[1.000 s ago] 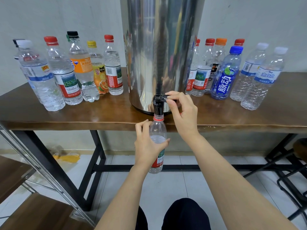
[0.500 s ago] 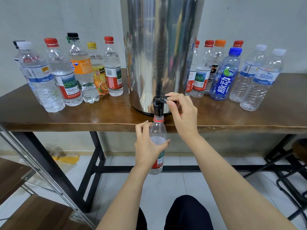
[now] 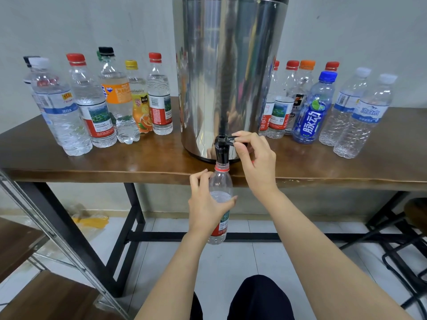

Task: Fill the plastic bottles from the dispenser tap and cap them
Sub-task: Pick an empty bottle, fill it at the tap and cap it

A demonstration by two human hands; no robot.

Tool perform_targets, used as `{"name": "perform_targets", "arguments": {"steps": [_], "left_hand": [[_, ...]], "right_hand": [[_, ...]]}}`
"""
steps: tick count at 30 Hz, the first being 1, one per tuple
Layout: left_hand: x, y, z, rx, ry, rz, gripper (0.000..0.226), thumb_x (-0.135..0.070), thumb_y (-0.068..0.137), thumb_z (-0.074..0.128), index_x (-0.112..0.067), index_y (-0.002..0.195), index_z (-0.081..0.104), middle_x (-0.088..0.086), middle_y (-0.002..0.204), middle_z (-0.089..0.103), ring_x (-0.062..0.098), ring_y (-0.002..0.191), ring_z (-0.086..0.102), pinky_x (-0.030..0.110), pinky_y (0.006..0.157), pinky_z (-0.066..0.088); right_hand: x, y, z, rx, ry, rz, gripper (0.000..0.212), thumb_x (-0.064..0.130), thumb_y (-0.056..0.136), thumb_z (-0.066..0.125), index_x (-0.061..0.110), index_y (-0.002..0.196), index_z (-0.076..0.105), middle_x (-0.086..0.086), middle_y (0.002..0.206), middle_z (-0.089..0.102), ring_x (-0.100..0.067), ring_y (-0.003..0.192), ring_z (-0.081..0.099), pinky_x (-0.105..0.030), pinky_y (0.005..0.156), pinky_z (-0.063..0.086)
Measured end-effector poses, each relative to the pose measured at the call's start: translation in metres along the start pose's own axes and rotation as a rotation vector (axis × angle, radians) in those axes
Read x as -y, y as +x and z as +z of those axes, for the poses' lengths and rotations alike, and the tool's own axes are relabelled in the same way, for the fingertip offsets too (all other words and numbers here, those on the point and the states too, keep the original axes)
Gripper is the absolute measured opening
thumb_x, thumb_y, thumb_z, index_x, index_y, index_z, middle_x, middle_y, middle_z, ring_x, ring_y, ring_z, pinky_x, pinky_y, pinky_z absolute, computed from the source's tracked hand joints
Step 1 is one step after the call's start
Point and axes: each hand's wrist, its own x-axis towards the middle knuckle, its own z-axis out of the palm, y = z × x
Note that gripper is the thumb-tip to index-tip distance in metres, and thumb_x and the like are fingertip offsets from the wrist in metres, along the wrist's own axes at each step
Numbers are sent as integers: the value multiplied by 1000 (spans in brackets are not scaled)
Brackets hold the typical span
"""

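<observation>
A tall steel dispenser [image 3: 227,72] stands on the brown table [image 3: 138,162], its black tap [image 3: 222,148] hanging over the front edge. My left hand [image 3: 205,204] grips a clear plastic bottle [image 3: 220,183] with a red neck ring and red label, its open mouth right under the tap spout. The water line sits near the bottle's shoulder. My right hand [image 3: 254,158] pinches the tap's black lever [image 3: 231,140] between thumb and fingers.
Several capped bottles with water stand left of the dispenser [image 3: 92,107], and several more capped bottles stand to its right [image 3: 323,107]. Below are black table legs [image 3: 134,222], a wooden shelf with a metal frame [image 3: 34,250] at left and a black stool [image 3: 411,239] at right.
The water level in the held bottle has risen slightly. Both hands stay in place at the bottle and the tap lever.
</observation>
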Motion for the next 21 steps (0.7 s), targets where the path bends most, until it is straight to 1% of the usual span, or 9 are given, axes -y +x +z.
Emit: {"name": "perform_targets", "arguments": {"steps": [5, 10, 15, 21], "left_hand": [[0, 0, 1, -2, -4, 0, 76, -40, 65, 89, -24, 126, 48, -9, 134, 36, 4, 108, 44, 30, 92, 47], [-1, 0, 1, -4, -3, -5, 76, -41, 65, 89, -25, 126, 47, -10, 133, 35, 3, 107, 42, 32, 94, 48], [-1, 0, 1, -3, -3, -15, 78, -41, 64, 89, -26, 128, 47, -10, 134, 34, 5, 109, 43, 36, 97, 52], [0, 0, 2, -5, 1, -4, 77, -42, 65, 89, -25, 128, 47, -10, 134, 34, 3, 109, 40, 30, 94, 47]], "right_hand": [[1, 0, 0, -2, 10, 2, 26, 32, 98, 51, 12, 100, 68, 11, 113, 67, -10, 94, 57, -8, 80, 39], [2, 0, 0, 3, 14, 5, 28, 33, 98, 50, 12, 100, 68, 12, 113, 66, -9, 96, 57, -6, 80, 38], [1, 0, 1, -3, 18, 6, 26, 32, 98, 51, 12, 99, 68, 11, 112, 66, -10, 95, 57, -8, 79, 40], [1, 0, 1, 0, 12, 0, 27, 32, 97, 51, 11, 100, 68, 9, 113, 67, -9, 94, 57, -8, 78, 40]]}}
